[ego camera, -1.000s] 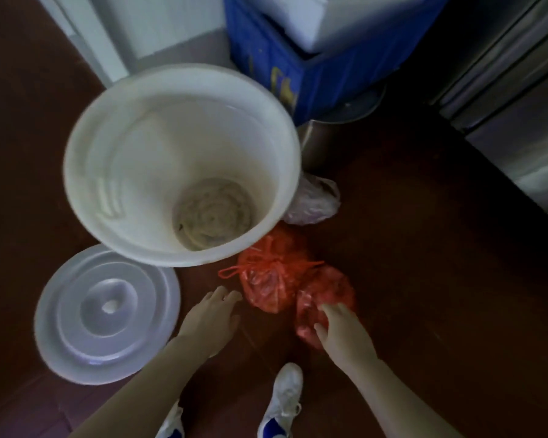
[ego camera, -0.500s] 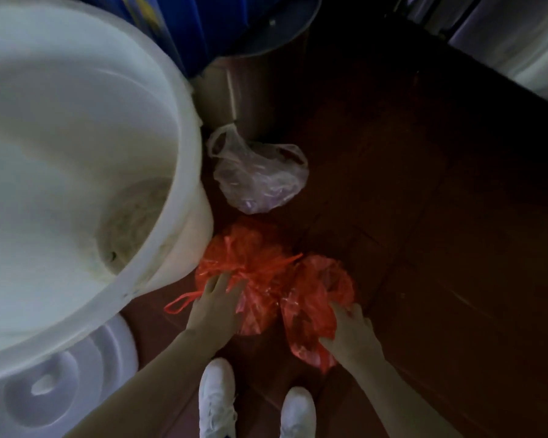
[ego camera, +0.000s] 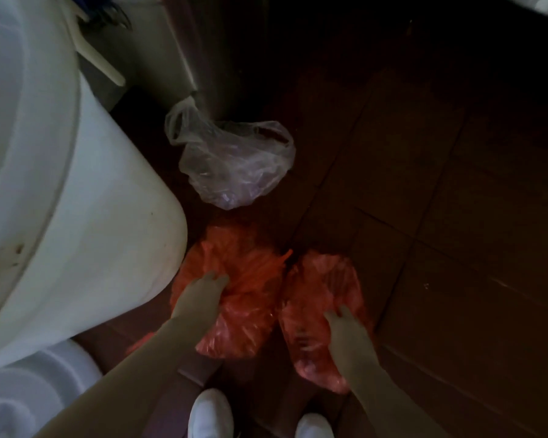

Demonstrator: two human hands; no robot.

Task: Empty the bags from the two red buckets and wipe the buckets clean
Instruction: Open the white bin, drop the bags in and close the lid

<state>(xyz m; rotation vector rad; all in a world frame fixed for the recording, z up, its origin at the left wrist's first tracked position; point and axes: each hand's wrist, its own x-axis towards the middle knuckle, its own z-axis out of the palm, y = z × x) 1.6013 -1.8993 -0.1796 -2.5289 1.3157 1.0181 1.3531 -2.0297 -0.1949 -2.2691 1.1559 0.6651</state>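
Red bags lie side by side on the dark tiled floor [ego camera: 456,216] at 6 o'clock of the view; no red bucket shows. The left bag [ego camera: 250,305] sits just beside a white tub [ego camera: 92,216] at its 9 o'clock. The left hand [ego camera: 200,295] rests on its top with fingers bent; I cannot tell whether they grip. Its bunched tie strands lie just past the fingertips, toward 1 o'clock. The right bag [ego camera: 314,279], long axis 12 to 6, lies under the right hand [ego camera: 345,330], fingers draped over it, grasp unclear. Each hand is nearest its own bag, so I expect a two-handed lift.
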